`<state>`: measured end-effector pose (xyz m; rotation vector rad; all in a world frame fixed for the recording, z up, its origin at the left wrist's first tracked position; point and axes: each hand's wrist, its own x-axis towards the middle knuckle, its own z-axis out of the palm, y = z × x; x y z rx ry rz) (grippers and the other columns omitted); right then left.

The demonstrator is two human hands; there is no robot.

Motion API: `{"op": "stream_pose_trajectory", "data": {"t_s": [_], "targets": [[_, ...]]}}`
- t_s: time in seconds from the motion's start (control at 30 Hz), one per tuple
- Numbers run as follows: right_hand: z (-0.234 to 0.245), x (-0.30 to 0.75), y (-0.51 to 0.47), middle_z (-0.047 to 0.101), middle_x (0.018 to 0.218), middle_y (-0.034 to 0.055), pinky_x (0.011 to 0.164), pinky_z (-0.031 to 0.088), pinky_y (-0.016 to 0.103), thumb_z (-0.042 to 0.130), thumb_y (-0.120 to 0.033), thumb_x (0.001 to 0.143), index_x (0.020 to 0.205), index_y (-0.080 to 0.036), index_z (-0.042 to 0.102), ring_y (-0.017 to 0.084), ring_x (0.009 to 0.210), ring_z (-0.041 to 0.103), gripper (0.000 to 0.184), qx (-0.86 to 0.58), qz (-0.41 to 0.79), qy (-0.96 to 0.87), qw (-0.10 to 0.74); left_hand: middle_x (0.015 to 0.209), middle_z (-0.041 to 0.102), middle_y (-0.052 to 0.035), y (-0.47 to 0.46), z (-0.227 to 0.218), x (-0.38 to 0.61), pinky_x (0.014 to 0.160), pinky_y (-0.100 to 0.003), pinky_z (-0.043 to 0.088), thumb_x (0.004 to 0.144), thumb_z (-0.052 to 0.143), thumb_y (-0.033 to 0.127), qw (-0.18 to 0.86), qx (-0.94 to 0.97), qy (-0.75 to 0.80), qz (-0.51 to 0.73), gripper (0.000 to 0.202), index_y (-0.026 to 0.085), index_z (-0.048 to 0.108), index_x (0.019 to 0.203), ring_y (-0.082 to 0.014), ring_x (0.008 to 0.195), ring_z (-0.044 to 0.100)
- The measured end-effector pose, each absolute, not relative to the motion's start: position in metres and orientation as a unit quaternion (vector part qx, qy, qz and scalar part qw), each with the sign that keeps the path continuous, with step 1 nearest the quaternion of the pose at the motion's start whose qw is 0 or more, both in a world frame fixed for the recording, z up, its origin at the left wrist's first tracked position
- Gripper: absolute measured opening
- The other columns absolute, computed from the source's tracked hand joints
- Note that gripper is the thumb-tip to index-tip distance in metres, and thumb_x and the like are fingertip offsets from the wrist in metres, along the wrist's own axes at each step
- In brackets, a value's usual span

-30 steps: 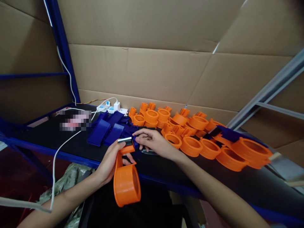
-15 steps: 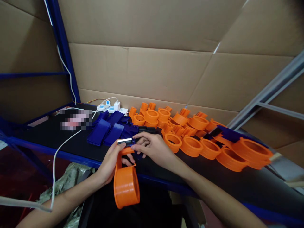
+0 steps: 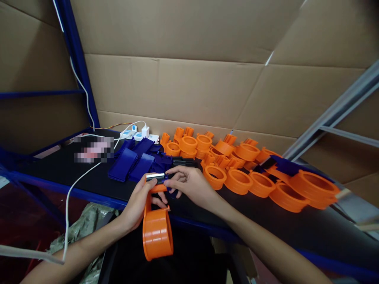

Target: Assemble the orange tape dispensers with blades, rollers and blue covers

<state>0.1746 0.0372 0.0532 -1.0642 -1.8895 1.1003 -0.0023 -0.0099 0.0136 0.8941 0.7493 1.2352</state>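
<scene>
My left hand [image 3: 136, 203] grips the handle of an orange tape dispenser [image 3: 157, 232], whose round drum hangs down below the shelf edge. A serrated metal blade [image 3: 154, 177] sits at the dispenser's top. My right hand [image 3: 189, 184] is closed in a pinch on a small dark blue part [image 3: 171, 189] right beside the blade, fingertips touching the dispenser's head. Both hands meet just above the front edge of the black shelf [image 3: 62, 169].
Several orange dispenser bodies [image 3: 237, 161] lie in a pile along the shelf to the right. Dark blue flat parts [image 3: 132, 161] are stacked left of centre. A white power strip [image 3: 139, 135] and cable [image 3: 74, 185] run at the left. Cardboard [image 3: 189, 86] lines the back.
My right hand drew back from the shelf toward the dispenser's head and now pinches at the blade. The dispenser's drum swung slightly so it hangs more edge-on.
</scene>
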Motion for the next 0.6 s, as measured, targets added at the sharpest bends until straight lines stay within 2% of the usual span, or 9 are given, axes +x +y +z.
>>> {"op": "stream_pose_trajectory", "data": {"t_s": [0.23,0.43,0.6], "targets": [[0.0547,0.1736,0.0322,0.074,0.076,0.0030,0.050,0.057,0.022,0.079,-0.046,0.077,0.108,-0.015,0.069,0.013,0.057,0.068,0.045,-0.415,0.411,-0.730,0.355,0.066,0.070,-0.0020,-0.0094,0.0112,-0.0027,0.062,-0.035,0.058,0.095,0.055,0.038,0.660,0.395,0.323,0.552,0.023,0.020,0.049,0.107,-0.0176,0.054,0.067],[0.0600,0.1731,0.0288,0.074,0.078,0.0038,0.050,0.058,0.023,0.081,-0.045,0.076,0.109,-0.015,0.069,0.014,0.060,0.068,0.047,-0.412,0.442,-0.711,0.360,0.066,0.070,-0.0026,-0.0107,0.0131,-0.0032,0.055,-0.030,0.055,0.095,0.054,0.039,0.665,0.390,0.325,0.548,0.023,0.020,0.050,0.107,-0.0179,0.052,0.067],[0.0592,0.1719,0.0306,0.074,0.078,0.0039,0.051,0.059,0.024,0.081,-0.045,0.075,0.109,-0.014,0.069,0.014,0.060,0.069,0.047,-0.411,0.454,-0.703,0.361,0.067,0.071,-0.0034,-0.0096,0.0138,-0.0048,0.060,-0.033,0.058,0.095,0.054,0.038,0.672,0.382,0.323,0.547,0.020,0.021,0.050,0.104,-0.0186,0.054,0.069]]}}
